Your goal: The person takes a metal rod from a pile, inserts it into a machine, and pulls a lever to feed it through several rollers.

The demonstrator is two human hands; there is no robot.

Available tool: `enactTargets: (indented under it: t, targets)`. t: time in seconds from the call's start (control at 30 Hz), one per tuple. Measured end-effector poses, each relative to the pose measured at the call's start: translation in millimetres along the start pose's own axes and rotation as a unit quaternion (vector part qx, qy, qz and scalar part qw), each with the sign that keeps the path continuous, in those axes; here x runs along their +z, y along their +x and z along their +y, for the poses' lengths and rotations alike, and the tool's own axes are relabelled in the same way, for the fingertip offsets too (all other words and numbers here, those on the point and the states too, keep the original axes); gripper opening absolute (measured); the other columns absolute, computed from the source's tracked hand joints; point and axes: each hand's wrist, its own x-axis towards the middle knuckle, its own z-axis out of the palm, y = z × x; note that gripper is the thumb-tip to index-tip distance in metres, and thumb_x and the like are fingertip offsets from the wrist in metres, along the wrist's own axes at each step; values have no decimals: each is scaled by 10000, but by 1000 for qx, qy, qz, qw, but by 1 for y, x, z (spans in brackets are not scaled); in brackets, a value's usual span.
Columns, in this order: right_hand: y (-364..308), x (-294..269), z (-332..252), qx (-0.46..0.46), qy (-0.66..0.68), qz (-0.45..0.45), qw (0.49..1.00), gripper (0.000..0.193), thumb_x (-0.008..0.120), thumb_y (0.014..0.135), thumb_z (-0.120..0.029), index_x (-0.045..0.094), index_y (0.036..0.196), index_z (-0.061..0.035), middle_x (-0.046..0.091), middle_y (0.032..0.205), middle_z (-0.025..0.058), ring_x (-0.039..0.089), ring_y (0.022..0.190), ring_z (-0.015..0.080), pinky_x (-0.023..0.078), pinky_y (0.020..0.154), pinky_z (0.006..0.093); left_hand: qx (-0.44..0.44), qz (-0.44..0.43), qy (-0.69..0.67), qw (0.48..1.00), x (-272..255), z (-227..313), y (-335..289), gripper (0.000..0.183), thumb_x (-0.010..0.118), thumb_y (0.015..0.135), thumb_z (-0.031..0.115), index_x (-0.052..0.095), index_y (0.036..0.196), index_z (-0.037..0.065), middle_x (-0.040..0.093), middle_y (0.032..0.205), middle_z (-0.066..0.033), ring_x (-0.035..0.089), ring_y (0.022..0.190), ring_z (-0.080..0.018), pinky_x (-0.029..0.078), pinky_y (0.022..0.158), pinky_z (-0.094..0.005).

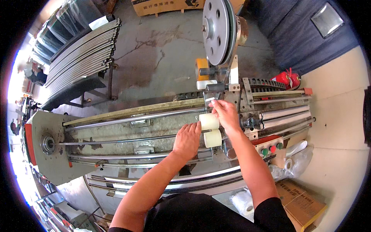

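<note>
Rollers point(209, 121), a cream pair, sit between the hands in the head view. The left hand point(187, 140) lies over a steel rod point(116, 142), fingers nearly straight, tips at the upper roller; its grip cannot be told. The right hand point(225, 114) curls, thumb near fingertips, beside a white strip point(210, 99); whether it pinches anything is unclear.

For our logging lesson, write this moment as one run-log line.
left hand: beside upper cream roller | right hand: by its right end | metal rod: under left hand
</note>
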Motion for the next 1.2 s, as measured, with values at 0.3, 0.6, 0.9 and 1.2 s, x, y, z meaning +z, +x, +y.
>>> enactTargets:
  t: [0.3,0.6,0.9,1.2]
  targets:
    - [-115,-42,7,186,225,-76,954,316,722,1075,-335,792,1073,-27,663,771,-30,513,580,38,374,517,207,-45,-39,-26,998,-13,8,1,909,871,844,279,405,1554,-44,614,1470,-219,594,1391,-380,438,1228,-462]
    - [-238,-12,113,148,176,-53,972,404,652,1115,-352,791,1112,27,716,814,19,623,709,98,505,647,286,-62,-52,29,996,-8,8,-2,855,888,845,316,447,1487,-38,637,1376,-214,612,1327,-400,482,1154,-476]
    - [-271,-46,128,17,-319,-28,947,246,747,947,-332,812,968,-96,782,854,150,751,754,358,579,685,493,-14,-31,-6,999,-8,12,5,734,895,840,343,501,1344,-19,649,1280,-236,639,1238,-435,505,1082,-533]
    - [-253,-101,119,-50,-284,132,948,117,738,898,-173,790,964,-92,768,880,159,740,846,386,567,749,500,-38,-60,36,997,-17,22,7,709,861,875,389,522,1343,-23,651,1293,-218,642,1244,-404,526,1072,-500]
